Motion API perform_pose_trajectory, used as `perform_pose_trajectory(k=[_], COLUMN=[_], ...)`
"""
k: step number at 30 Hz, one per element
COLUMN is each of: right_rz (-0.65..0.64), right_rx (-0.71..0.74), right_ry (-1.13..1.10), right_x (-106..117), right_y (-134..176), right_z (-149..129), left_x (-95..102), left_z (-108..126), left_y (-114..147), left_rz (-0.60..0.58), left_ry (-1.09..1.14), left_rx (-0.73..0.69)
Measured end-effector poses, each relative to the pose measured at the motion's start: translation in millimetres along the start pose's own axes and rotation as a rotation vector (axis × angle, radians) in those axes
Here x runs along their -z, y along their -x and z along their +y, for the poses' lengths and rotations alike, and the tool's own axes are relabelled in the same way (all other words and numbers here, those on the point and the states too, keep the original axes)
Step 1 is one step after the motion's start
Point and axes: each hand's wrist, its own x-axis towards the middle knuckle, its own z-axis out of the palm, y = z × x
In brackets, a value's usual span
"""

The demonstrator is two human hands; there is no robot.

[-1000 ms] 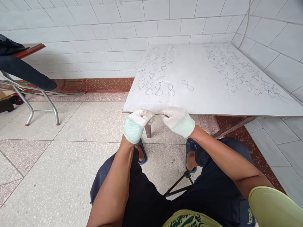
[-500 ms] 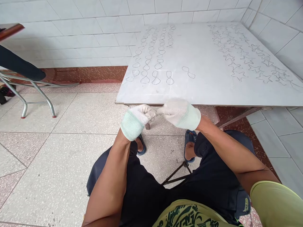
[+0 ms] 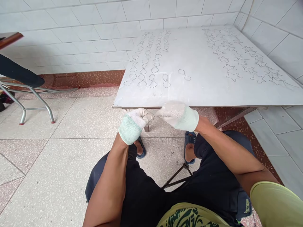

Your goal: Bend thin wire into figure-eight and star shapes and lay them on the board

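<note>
My left hand [image 3: 135,124], in a white knit glove with a mint cuff, is closed in a pinch in front of the table's near edge. Just across from it, my right hand [image 3: 178,116], gloved the same way, has its fingers pressed together, pointing at the left fingertips. A small gap separates the two. Whatever lies between the fingers is too small to make out. On the white tabletop [image 3: 189,94] beyond lie thin wire-like figure-eights, the closest being one single figure-eight [image 3: 184,75] and another figure-eight [image 3: 166,81] left of it.
Thin star shapes [image 3: 234,76] cover the table's right side, and figure-eights stand in rows on the left. White tiled walls [image 3: 106,28] close off the back and right. Between my feet is a dark tripod leg [image 3: 176,182]. Another person's leg [image 3: 19,72] rests by a metal stool [image 3: 35,104].
The gap between my fingertips has widened slightly. Both hands stay closed in front of the table edge, and the camera view has shifted a little.
</note>
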Motion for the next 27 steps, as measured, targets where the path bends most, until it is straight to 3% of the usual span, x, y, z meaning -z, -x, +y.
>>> perform_pose_trajectory(k=[5, 11, 14, 22, 27], right_rz=[-0.030, 0.008, -0.029, -0.037, -0.075], right_rx=[-0.036, -0.372, -0.443, -0.204, -0.111], right_ry=[0.048, -0.114, -0.152, 0.000, 0.138], right_x=[6, 18, 19, 11, 8], right_y=[1, -3, -3, 7, 8], right_z=[-3, -17, -17, -3, 0], left_x=[-2.3, -6.3, -6.4, 4.9, 5.7], left_z=[1, 7, 3, -11, -5], left_y=[0, 1, 1, -6, -3], left_rz=[-0.030, 0.075, 0.068, 0.073, -0.128], left_ry=[-0.015, 0.066, 0.104, 0.370, 0.177], left_rx=[0.022, 0.021, 0.013, -0.016, 0.056])
